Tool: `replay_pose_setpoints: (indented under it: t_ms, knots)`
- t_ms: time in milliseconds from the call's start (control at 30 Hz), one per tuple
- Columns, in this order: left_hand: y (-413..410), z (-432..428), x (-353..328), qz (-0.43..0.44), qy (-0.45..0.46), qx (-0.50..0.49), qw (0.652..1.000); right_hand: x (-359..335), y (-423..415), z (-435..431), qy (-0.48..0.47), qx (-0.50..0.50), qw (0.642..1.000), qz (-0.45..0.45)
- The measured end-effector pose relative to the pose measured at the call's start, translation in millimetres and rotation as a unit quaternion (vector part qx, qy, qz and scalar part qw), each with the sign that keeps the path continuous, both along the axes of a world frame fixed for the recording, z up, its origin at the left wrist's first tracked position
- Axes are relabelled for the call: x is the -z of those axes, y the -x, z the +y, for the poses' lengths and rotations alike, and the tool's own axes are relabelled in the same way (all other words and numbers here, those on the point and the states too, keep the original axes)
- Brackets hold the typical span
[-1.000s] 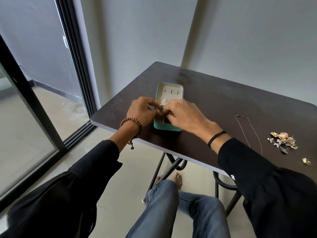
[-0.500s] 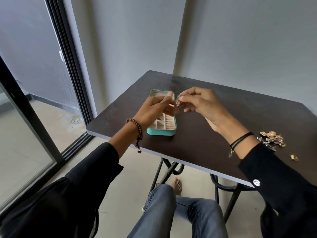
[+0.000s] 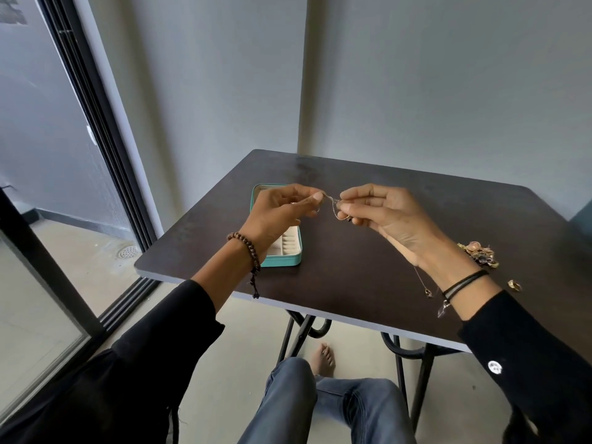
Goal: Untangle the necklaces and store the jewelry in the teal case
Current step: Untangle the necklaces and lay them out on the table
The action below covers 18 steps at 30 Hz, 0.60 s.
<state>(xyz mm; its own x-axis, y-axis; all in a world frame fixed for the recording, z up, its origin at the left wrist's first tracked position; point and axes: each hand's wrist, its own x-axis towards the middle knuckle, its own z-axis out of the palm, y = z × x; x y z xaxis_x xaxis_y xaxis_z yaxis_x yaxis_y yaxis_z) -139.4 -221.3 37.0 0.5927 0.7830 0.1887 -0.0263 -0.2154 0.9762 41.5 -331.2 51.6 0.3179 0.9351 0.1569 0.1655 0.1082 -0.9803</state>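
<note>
Grey walls meet in a corner behind a dark brown counter (image 3: 352,277) on black metal legs, seen from a seated person's head looking down. At far left stands a black-framed sliding glass door (image 3: 96,174), with a round floor drain (image 3: 128,251) on the paving beyond it. On the left part of the counter lies the teal case (image 3: 282,261), open, with its cream-lined compartments showing at the near end; its far end is hidden behind the person's left hand (image 3: 278,213). That hand is raised above the case, a brown beaded bracelet (image 3: 245,243) on its wrist, and its grip is closed, thumb against fingertips, pinching one end of a thin gold necklace (image 3: 333,205). A short stretch of chain loops between the two hands, above the counter and just right of the case. The right hand (image 3: 390,213) faces the left, its grip likewise pinched on the chain with the fingers curled. More of the fine chain trails down beside the right wrist to a small pendant (image 3: 428,293) hanging near the counter's front edge. Black cord bands (image 3: 464,282) circle that wrist. Further right, a tangled pile of jewelry (image 3: 479,254) in gold and pink rests on the counter, well apart from the case, and a single small gold piece (image 3: 514,285) lies just beyond it. Both arms wear black sleeves; blue jeans and a bare foot show below.
</note>
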Motion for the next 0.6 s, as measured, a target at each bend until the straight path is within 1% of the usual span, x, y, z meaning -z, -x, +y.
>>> replay_pose_setpoints:
  t_ms: [100, 200, 433, 600]
  knots:
    - [-5, -1, -3, 0.005, -0.019, -0.018, 1.0, 3, -6, -6, -0.003, 0.008, 1.0, -0.018]
    - [-11, 0, -5, 0.007, -0.015, -0.025, 1.0, 6, -10, -10, -0.001, 0.025, 0.999, -0.022]
    - [-24, -5, -9, -0.024, 0.023, -0.021, 0.999, 9, -20, -18, 0.003, 0.045, 0.998, 0.031]
    - [-31, -11, -12, -0.021, 0.001, -0.036, 0.999, 10, -23, -23, 0.015, 0.068, 0.997, 0.045]
